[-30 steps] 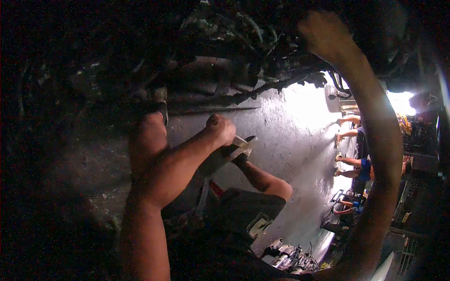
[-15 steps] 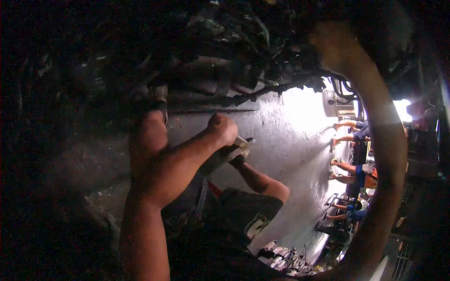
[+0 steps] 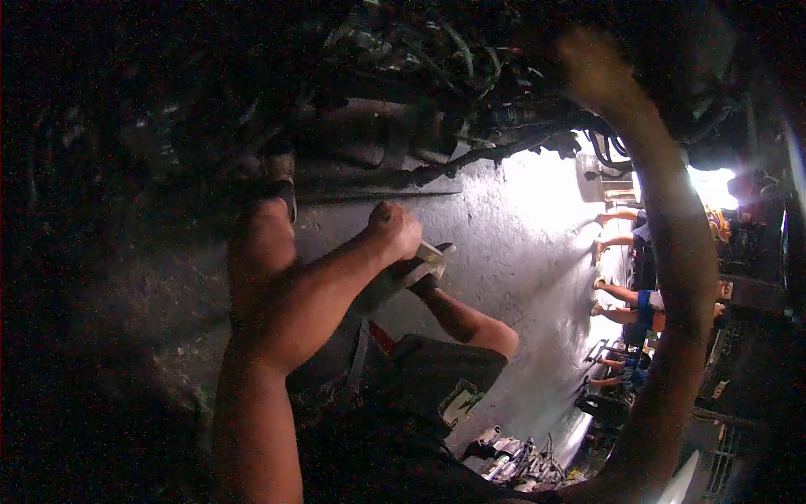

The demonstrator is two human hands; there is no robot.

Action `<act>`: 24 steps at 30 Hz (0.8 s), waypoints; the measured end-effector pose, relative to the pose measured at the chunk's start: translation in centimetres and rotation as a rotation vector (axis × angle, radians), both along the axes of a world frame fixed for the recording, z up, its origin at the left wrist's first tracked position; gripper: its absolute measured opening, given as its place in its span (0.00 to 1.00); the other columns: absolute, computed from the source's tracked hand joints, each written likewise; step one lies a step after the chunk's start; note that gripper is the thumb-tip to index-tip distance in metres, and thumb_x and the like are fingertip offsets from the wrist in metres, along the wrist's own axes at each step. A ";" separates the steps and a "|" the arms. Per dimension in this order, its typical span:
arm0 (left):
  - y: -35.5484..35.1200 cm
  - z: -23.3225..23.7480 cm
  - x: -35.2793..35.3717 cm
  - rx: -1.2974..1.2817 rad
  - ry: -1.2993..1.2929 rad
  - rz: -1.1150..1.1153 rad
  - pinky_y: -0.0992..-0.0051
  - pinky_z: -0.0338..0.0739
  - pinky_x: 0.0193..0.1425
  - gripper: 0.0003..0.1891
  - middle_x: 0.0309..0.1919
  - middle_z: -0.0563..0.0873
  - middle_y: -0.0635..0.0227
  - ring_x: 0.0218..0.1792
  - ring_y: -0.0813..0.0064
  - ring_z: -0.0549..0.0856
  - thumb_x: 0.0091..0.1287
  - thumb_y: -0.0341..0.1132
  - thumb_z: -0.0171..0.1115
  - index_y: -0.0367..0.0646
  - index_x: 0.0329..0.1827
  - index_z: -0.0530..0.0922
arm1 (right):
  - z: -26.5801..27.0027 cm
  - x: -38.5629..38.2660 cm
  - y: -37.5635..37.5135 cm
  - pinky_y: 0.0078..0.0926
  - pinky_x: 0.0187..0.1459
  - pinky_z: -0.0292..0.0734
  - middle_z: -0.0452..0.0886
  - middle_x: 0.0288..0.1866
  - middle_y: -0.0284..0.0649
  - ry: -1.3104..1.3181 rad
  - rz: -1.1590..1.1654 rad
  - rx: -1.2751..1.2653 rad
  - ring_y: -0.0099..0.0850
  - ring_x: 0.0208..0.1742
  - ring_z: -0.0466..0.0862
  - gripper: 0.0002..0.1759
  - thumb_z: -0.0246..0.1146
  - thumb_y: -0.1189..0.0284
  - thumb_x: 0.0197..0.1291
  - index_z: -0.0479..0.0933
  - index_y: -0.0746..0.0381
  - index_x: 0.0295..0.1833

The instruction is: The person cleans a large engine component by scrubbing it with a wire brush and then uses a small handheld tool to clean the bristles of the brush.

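My left hand is closed in a fist near the middle of the view. A pale, flat-edged object shows just beyond its fingers, beside a foot; whether the hand holds it is unclear. My right arm curves up the right side, and my right hand reaches into dark machinery with hoses. That hand is blurred and dim, and its fingers and anything in them cannot be made out. My bent knee and dark shorts lie below the left hand.
The scene appears turned sideways. A grey floor spreads behind the hands. A dark bar crosses above it. Loose metal parts are heaped at the bottom. Several people are in the bright area at the right.
My right hand has shifted slightly up in the view. My left hand has barely moved. The people at the right have shifted a little.
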State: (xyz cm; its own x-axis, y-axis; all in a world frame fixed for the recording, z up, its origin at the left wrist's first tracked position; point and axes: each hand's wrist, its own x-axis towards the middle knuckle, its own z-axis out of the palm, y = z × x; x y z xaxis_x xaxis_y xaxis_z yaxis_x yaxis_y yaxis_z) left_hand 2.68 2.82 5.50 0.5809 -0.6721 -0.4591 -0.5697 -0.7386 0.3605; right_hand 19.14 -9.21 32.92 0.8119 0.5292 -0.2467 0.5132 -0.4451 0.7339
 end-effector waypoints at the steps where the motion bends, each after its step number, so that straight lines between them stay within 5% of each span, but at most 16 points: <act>1: 0.1 0.0 0.0 0.004 0.000 0.001 0.66 0.78 0.42 0.14 0.39 0.86 0.66 0.42 0.68 0.85 0.51 0.39 0.62 0.50 0.40 0.85 | -0.4 0.0 -0.8 0.44 0.51 0.73 0.78 0.42 0.54 0.020 0.026 0.020 0.50 0.49 0.77 0.19 0.62 0.80 0.37 0.79 0.65 0.42; 6: -1.0 -1.1 0.3 0.059 0.005 -0.066 0.65 0.78 0.43 0.14 0.40 0.86 0.66 0.42 0.66 0.85 0.52 0.39 0.61 0.48 0.41 0.85 | -1.4 -0.4 -3.2 0.41 0.52 0.73 0.79 0.43 0.52 0.102 0.125 0.091 0.49 0.49 0.78 0.24 0.63 0.81 0.39 0.78 0.60 0.49; 8: -0.7 -0.2 0.1 0.054 0.027 -0.043 0.66 0.78 0.44 0.14 0.40 0.86 0.66 0.43 0.67 0.85 0.52 0.39 0.61 0.48 0.41 0.85 | -1.3 -1.8 -1.4 0.39 0.53 0.74 0.79 0.46 0.50 0.126 0.056 0.596 0.48 0.49 0.79 0.25 0.64 0.82 0.41 0.78 0.56 0.50; 11: -0.5 -0.3 -0.1 0.014 0.043 -0.024 0.62 0.77 0.45 0.13 0.38 0.86 0.64 0.41 0.64 0.85 0.53 0.40 0.60 0.47 0.38 0.85 | -2.1 -0.2 -2.4 0.36 0.52 0.74 0.79 0.49 0.47 0.326 0.049 0.704 0.46 0.50 0.79 0.25 0.64 0.82 0.44 0.77 0.55 0.52; 15: 0.3 -0.1 -0.3 -0.061 0.026 -0.005 0.58 0.77 0.45 0.13 0.38 0.86 0.60 0.40 0.60 0.85 0.54 0.40 0.58 0.45 0.36 0.85 | 0.0 -1.0 -1.4 0.35 0.53 0.74 0.79 0.50 0.47 0.556 0.085 0.569 0.46 0.51 0.79 0.26 0.64 0.82 0.44 0.76 0.56 0.53; 17: -0.1 -0.4 -0.4 -0.030 0.013 -0.021 0.60 0.78 0.45 0.13 0.38 0.86 0.59 0.40 0.61 0.85 0.54 0.39 0.57 0.44 0.36 0.84 | -2.6 0.7 -5.3 0.36 0.53 0.74 0.79 0.50 0.47 0.321 0.203 0.468 0.46 0.51 0.79 0.26 0.64 0.82 0.43 0.76 0.56 0.53; 20: -0.6 -0.4 -0.6 -0.012 0.019 -0.014 0.60 0.78 0.45 0.13 0.38 0.86 0.58 0.40 0.61 0.85 0.54 0.39 0.56 0.43 0.37 0.84 | -2.4 0.3 -4.4 0.38 0.53 0.73 0.79 0.50 0.48 0.262 0.229 0.752 0.47 0.51 0.79 0.27 0.65 0.82 0.41 0.76 0.56 0.53; 24: -0.3 -0.2 -0.8 -0.030 0.038 0.005 0.58 0.78 0.45 0.13 0.38 0.86 0.58 0.39 0.60 0.86 0.54 0.39 0.56 0.44 0.36 0.84 | -4.1 0.3 -5.3 0.38 0.54 0.72 0.79 0.51 0.47 0.221 0.384 0.637 0.47 0.53 0.78 0.29 0.67 0.81 0.39 0.77 0.56 0.53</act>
State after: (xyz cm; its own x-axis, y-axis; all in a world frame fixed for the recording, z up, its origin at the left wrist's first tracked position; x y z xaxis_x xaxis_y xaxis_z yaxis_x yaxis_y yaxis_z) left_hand 1.89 2.50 5.26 0.5670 -0.6827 -0.4609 -0.5514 -0.7302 0.4034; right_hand 19.48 -14.53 28.80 0.5102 0.8576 0.0646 0.8215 -0.5082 0.2586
